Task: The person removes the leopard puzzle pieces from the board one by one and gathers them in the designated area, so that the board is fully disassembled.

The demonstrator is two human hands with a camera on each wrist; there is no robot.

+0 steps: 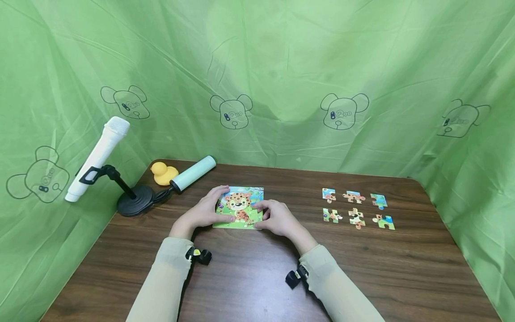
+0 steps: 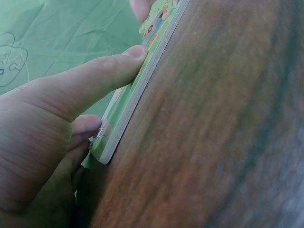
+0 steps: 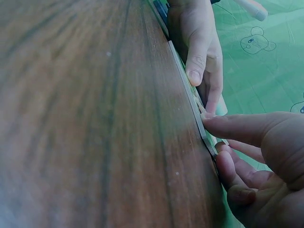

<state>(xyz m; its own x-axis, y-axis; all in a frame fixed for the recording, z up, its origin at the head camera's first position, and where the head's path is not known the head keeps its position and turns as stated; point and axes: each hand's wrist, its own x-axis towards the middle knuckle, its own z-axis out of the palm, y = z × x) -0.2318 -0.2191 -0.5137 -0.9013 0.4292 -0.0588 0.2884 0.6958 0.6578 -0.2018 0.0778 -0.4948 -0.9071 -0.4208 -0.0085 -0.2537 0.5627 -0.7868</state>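
A thin, stiff leopard picture board (image 1: 241, 203) lies on the brown table between both hands; its pale edge shows in the left wrist view. My left hand (image 1: 206, 209) holds its left side, the thumb stretched across the lower part and the fingers along the edge. At the right side, my right hand (image 1: 280, 219) grips the board with thumb on the picture and curled fingers at the edge. Whether fingertips reach beneath it is hidden. Off to the right lie several loose jigsaw pieces (image 1: 356, 217) in two rows, with matching colours.
On the left, a white microphone (image 1: 98, 156) leans in a black stand (image 1: 137, 200). Beside it are a yellow rubber duck (image 1: 163, 173) and a mint-green cylinder (image 1: 195, 173) with a black cord. Green cloth (image 1: 281, 67) hangs around the table (image 1: 249, 281).
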